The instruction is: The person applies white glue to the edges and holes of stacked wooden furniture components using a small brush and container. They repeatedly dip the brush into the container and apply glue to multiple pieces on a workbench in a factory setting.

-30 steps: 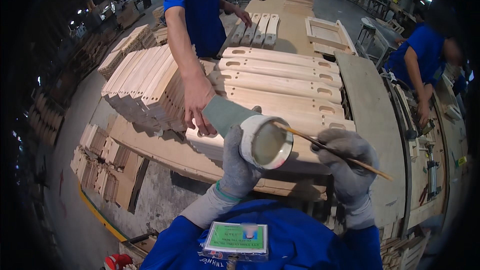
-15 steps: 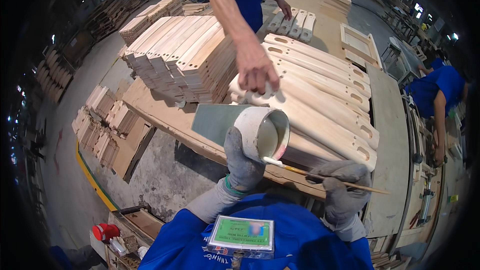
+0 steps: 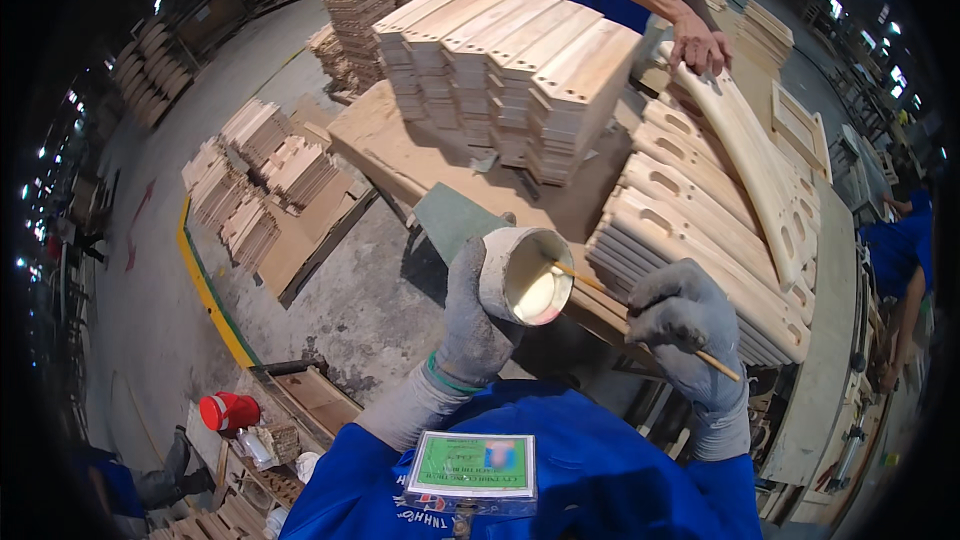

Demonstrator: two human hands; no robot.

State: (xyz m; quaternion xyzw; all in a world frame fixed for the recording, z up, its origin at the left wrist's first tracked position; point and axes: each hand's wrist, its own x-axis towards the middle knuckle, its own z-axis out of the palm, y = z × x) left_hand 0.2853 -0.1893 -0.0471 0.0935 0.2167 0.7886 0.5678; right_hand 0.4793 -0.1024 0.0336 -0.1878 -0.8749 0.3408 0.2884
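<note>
My left hand (image 3: 466, 320), in a grey glove, grips a white cup (image 3: 494, 275) tilted toward me. Pale, creamy liquid (image 3: 540, 297) pools inside it. A flat grey-green piece (image 3: 452, 220) sticks out behind the cup; how it is held is hidden. My right hand (image 3: 688, 325), also gloved, is closed around a thin wooden-handled brush (image 3: 592, 283). The brush's far end reaches inside the cup, so its tip is hidden. Just beyond my right hand lie stacked pale wooden boards (image 3: 690, 225) with slots and holes.
Across the table, a co-worker's hands (image 3: 700, 45) hold one end of a slanted board (image 3: 745, 150). Tall stacks of drilled boards (image 3: 515, 35) stand on the table (image 3: 385, 145). Bundled wood pieces (image 3: 262, 135) sit on the left. A red container (image 3: 228, 410) is at lower left.
The brush's white tip has gone from outside the cup's lower rim to inside it. The co-worker's hands have drawn back to a board's far end, now angled over the stack. My view has shifted.
</note>
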